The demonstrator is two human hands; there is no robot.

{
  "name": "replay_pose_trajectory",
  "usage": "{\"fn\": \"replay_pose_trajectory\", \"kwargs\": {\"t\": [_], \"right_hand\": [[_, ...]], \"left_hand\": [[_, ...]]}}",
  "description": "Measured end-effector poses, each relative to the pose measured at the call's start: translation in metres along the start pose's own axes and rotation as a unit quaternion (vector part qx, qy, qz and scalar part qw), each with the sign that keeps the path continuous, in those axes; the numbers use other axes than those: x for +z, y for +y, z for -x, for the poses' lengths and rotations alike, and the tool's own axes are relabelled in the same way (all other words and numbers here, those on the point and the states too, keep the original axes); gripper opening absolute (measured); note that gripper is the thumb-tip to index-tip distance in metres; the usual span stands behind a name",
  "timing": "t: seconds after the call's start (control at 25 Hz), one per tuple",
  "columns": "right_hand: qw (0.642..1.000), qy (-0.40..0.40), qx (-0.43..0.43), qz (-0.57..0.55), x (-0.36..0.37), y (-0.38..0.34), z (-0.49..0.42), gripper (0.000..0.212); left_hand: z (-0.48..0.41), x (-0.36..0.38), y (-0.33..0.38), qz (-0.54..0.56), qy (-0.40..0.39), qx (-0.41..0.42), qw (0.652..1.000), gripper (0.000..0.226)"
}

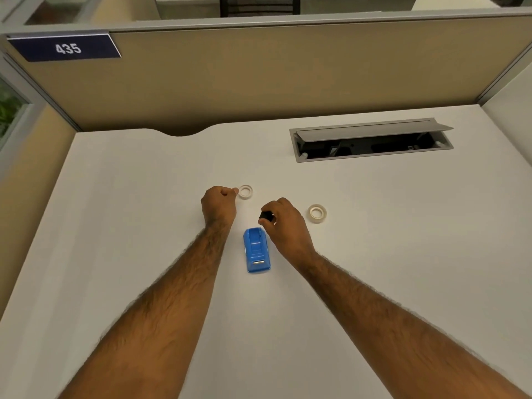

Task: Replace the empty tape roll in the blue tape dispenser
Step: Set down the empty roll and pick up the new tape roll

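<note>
The blue tape dispenser [256,251] lies on the white desk [374,254] between my forearms, its roll bay open and holding no roll. My right hand [283,223] pinches a small black spindle [266,216] just above the dispenser's far end. My left hand [220,204] has its fingers curled, with the fingertips right beside a thin, nearly bare tape ring [245,192]; whether they touch it is unclear. A fuller tape roll [317,213] lies flat to the right of my right hand.
A grey cable hatch [371,141] with its lid raised is set into the desk at the back right. A tan partition wall [259,76] with a "435" plate [67,48] closes off the far edge.
</note>
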State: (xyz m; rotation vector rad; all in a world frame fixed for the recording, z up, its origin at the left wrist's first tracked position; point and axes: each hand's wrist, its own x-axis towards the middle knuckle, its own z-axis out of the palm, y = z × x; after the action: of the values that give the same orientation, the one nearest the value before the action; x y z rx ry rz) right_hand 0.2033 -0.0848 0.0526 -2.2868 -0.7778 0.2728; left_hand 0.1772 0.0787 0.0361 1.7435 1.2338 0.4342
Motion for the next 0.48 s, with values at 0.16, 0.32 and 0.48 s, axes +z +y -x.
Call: {"fn": "replay_pose_trajectory", "kwargs": {"t": [0.16,0.32,0.48], "right_hand": [[0.999,-0.003,-0.001,-0.042,0.0,-0.01,0.004,0.016],[0.994,0.002,-0.035,-0.099,-0.002,-0.022,0.017,0.022],[0.986,0.003,0.002,-0.167,-0.003,-0.027,0.03,0.031]], "left_hand": [[0.044,-0.027,0.001,0.064,-0.062,-0.007,0.996,0.027],[0.081,-0.046,-0.002,0.104,-0.19,-0.056,0.975,0.035],[0.097,-0.058,-0.005,0.173,-0.214,-0.101,0.956,0.031]]}}
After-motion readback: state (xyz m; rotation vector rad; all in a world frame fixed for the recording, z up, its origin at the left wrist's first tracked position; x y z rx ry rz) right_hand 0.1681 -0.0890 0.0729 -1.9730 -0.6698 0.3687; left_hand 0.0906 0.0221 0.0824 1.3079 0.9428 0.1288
